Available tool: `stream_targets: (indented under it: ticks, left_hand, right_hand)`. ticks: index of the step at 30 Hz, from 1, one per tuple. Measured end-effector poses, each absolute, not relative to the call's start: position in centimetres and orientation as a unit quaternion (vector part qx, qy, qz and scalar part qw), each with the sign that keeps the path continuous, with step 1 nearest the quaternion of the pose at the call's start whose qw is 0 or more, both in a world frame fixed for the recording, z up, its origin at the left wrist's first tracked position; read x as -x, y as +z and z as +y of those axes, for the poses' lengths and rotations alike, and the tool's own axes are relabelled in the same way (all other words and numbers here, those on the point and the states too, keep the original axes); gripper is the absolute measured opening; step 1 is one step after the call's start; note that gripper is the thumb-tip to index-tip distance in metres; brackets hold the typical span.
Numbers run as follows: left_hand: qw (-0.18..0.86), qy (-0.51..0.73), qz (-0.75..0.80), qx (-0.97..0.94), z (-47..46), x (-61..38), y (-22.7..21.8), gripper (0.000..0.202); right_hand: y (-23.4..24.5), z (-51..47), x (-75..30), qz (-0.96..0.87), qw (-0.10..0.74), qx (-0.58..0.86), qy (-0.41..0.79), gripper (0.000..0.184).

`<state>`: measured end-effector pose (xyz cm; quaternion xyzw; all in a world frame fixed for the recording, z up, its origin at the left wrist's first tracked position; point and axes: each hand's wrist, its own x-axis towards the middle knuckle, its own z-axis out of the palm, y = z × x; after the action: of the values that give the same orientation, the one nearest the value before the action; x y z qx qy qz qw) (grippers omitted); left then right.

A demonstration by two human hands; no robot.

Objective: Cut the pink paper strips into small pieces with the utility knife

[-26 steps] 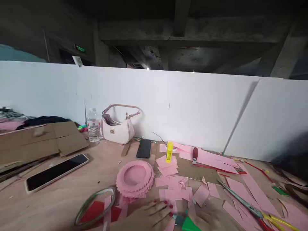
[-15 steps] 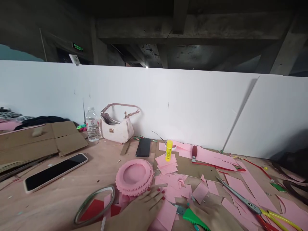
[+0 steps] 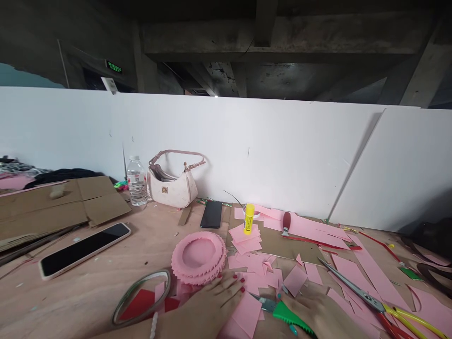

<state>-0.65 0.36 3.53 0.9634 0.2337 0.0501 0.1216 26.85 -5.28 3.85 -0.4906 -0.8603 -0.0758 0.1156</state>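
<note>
The left hand (image 3: 210, 306) lies open against a pink paper ring (image 3: 198, 258), while the right hand (image 3: 319, 314) touches green-handled scissors (image 3: 287, 315), its grip unclear.

A water bottle (image 3: 137, 182) stands just left of a handbag (image 3: 173, 186) at the partition (image 3: 247, 150). Nearer, a phone (image 3: 84, 250) lies well left of scissors (image 3: 353, 293).

Dim ceiling (image 3: 282, 80), evenly lit white partition (image 3: 226, 150) (edges bowed).

The left hand (image 3: 208, 306) touches a scalloped pink ring (image 3: 197, 256).
</note>
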Motion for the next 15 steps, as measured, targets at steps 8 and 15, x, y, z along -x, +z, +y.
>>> stream_targets:
  ticks: [8, 15]
  left_hand:
    - [0.141, -0.024, 0.239, -0.96, -0.2, 0.2, 4.7, 0.061]
    - [0.128, 0.025, 0.247, -0.96, 1.5, 0.2, 0.9, 0.067]
  right_hand:
    - [1.9, -4.7, -25.7, -0.841, 0.125, 0.516, -0.102, 0.032]
    - [2.3, -5.7, -24.9, -0.815, 0.122, 0.551, -0.129, 0.04]
